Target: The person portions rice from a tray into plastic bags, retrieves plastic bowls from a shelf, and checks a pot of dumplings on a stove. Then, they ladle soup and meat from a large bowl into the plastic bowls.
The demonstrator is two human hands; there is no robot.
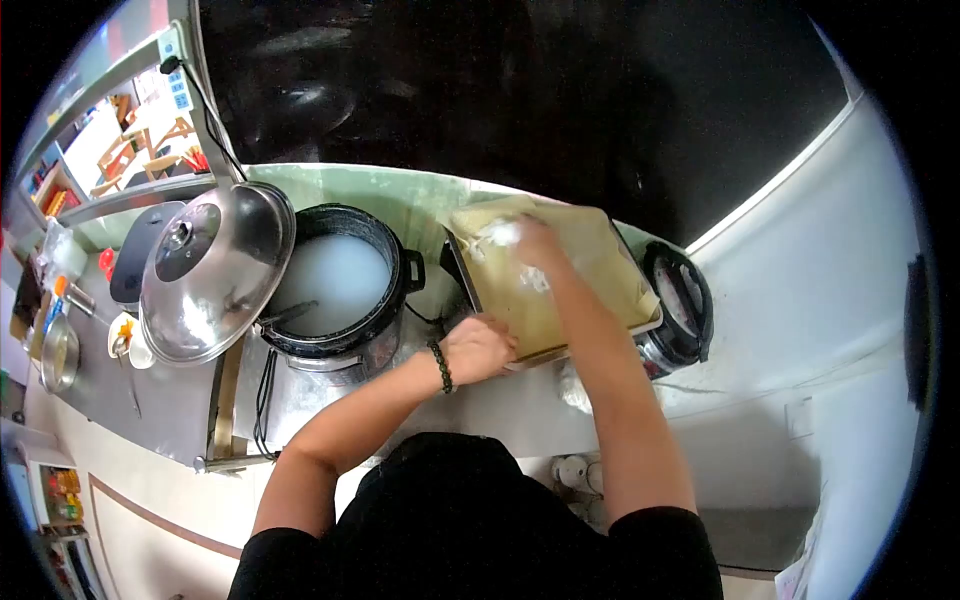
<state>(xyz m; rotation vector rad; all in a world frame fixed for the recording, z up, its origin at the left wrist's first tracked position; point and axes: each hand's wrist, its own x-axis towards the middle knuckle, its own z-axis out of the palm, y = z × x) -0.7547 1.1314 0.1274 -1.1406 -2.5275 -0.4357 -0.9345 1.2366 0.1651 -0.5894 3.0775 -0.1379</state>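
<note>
My left hand (480,350), with a dark beaded bracelet at the wrist, is closed on the near left corner of a rectangular tray (545,352). Pale yellowish lining (590,270) covers the tray's inside. Over its far left part is my right hand (535,243), blurred by motion, beside a crumpled white material (502,233). Whether the fingers hold that material is unclear. Another white bit (535,279) lies on the lining just below the hand.
Left of the tray, a large black-rimmed pot (400,270) holds cloudy whitish liquid (340,280) and a dark utensil handle. A domed metal lid (215,275) leans beside it. A black-lidded appliance (690,300) stands right of the tray. Bowls and a pan (60,355) sit far left.
</note>
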